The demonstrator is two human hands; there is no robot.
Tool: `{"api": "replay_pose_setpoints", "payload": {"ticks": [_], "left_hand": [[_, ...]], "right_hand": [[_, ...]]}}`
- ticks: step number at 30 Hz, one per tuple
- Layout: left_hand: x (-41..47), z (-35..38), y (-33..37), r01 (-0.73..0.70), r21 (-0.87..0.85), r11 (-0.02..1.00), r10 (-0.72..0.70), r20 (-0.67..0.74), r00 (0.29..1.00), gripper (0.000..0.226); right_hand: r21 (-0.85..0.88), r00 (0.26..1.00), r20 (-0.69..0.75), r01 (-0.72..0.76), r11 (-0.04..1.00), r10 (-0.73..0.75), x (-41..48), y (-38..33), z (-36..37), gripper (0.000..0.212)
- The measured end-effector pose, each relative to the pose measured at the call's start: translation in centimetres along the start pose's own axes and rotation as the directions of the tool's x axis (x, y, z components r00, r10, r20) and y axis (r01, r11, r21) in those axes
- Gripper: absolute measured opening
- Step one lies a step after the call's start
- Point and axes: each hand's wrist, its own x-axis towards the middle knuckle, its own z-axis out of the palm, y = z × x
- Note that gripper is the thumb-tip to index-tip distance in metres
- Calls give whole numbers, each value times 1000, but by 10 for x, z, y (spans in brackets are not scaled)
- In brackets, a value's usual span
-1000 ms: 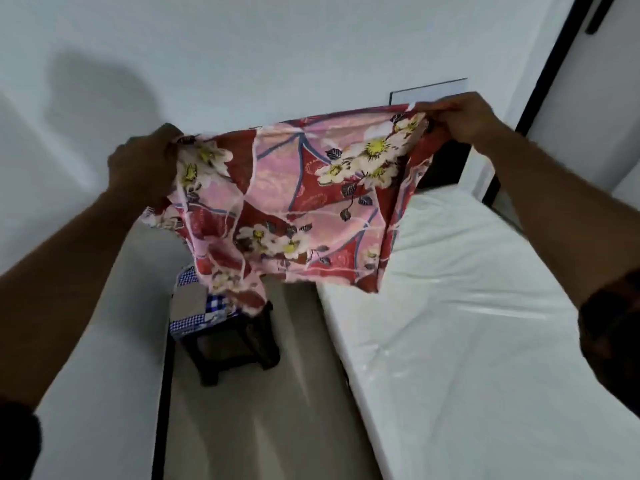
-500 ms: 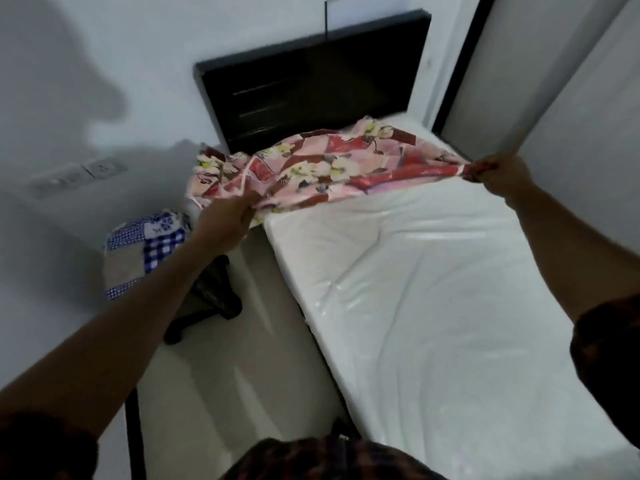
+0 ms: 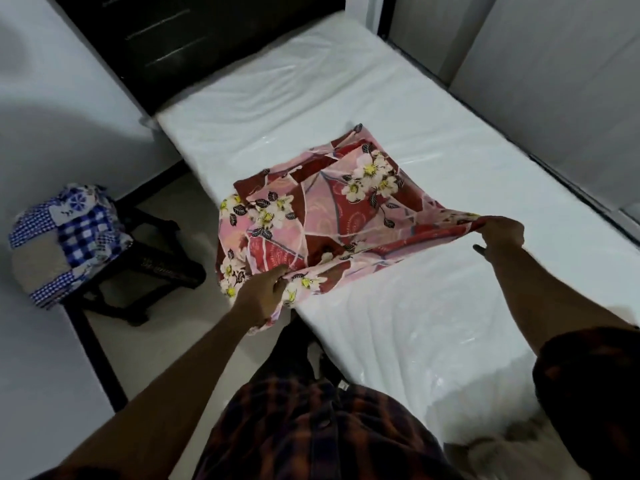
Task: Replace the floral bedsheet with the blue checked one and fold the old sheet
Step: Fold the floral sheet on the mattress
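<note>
Folding looks well along: the floral sheet [image 3: 329,216], off the mattress [image 3: 381,98] and doubled into a small panel, drapes over the mattress's left edge, its near corners pinched by the left hand [image 3: 259,292] and right hand [image 3: 502,232]. The blue checked sheet [image 3: 69,237] sits bundled on a stool [image 3: 162,265] left of the mattress, not yet spread. The mattress is bare, white and glossy, with a dark headboard [image 3: 173,36] at its far end.
</note>
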Motion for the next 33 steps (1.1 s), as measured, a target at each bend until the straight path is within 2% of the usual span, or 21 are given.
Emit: {"api": "replay_pose_setpoints", "payload": {"ticks": [3,6,8,10,13,15,17,19,21,22,23,24,27,29,31,33], "left_hand": [[26,-14,-5,-27,-35,999,28,23,999,28],[68,-47,-23,-6,-87,996,7,8,1000,31],[100,-69,-41,62,-94,994,-64,-18,998,30],[139,-89,-59,194,-78,978,-196,-15,981,29],[196,-112,-94,370,-56,927,-370,2,929,29],[237,-119,-123,477,-84,875,-480,-16,877,26],[268,-119,-146,551,-99,829,-557,-49,829,33],[295,-112,-167,613,88,785,-614,-28,789,46],[314,-100,-177,668,298,682,-695,-19,719,54],[320,-93,-175,687,312,656,-713,-41,699,57],[322,-86,-170,678,306,669,-694,-71,717,60],[322,-77,-162,644,300,704,-651,-88,754,63],[316,-40,-133,467,306,830,-451,-124,884,67],[315,-15,-113,347,353,869,-335,-97,937,65],[316,11,-87,165,399,902,-173,-17,985,70],[315,38,-65,-34,401,916,21,37,999,73]], "right_hand": [[184,999,-25,-36,982,41,2,-15,27,34],[243,999,-23,48,969,-43,14,-54,74,37],[222,995,10,98,970,-103,23,-87,113,33],[161,987,65,136,978,-148,27,-129,159,32],[32,973,116,194,980,-197,39,-180,226,25],[5,969,120,216,976,-215,66,-199,273,24],[-42,966,122,234,971,-228,79,-208,308,20],[-46,950,217,238,970,-223,88,-207,334,23],[-142,930,289,278,950,-229,101,-192,352,46],[-139,927,275,299,944,-253,111,-180,355,61],[-125,935,226,307,943,-274,114,-166,354,69],[-132,935,186,327,936,-301,118,-149,352,65],[-254,912,98,410,876,-398,95,-101,331,33],[-306,899,-42,403,862,-435,80,-62,311,26],[-310,898,-232,297,903,-375,74,-24,291,40],[-243,926,-326,114,963,-192,73,10,276,65]]}}
